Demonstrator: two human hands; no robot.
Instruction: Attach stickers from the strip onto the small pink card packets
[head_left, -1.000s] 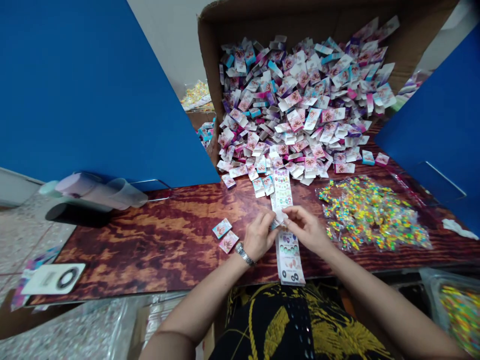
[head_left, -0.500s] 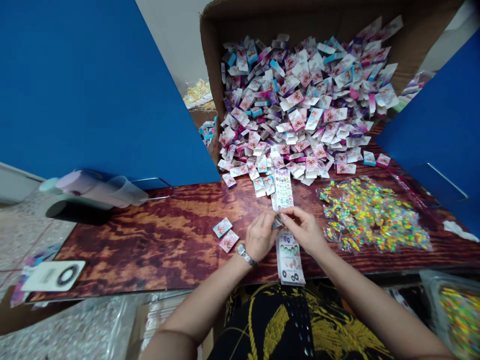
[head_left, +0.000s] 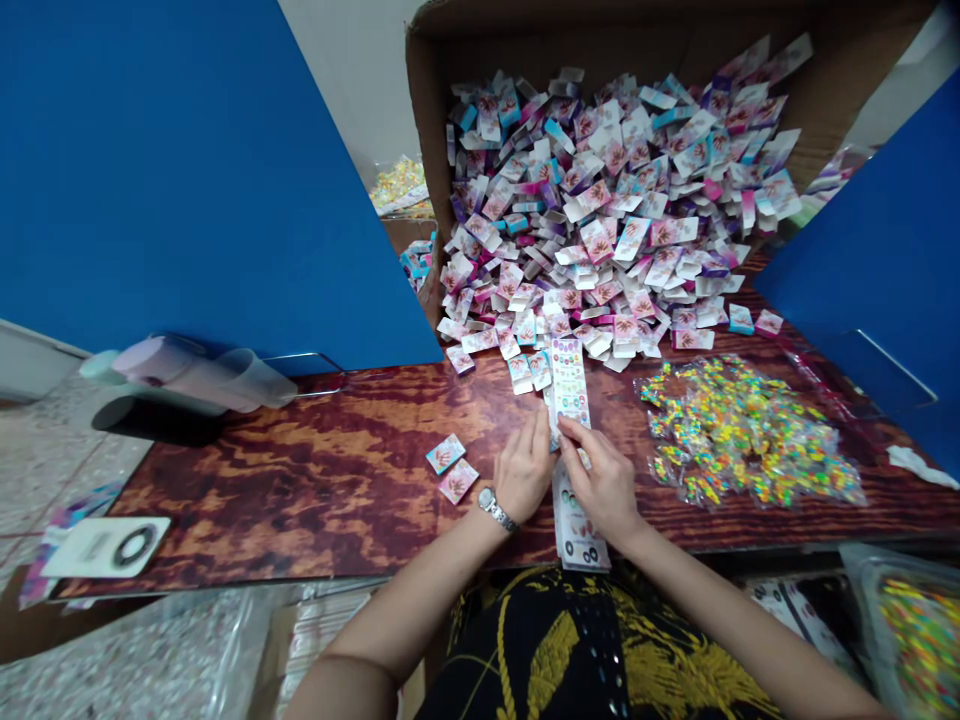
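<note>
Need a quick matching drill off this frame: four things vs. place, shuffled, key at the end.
Things
1. printed strips
2. wristwatch
3. bright-coloured packets
4. flat white object

Places
A. at the left end of the tabletop
B. partly covered by the right hand
C. on the same arm as the left hand
D. on the tabletop, farther right than the right hand

Pairs: 1-B, 2-C, 3-D, 4-A
</note>
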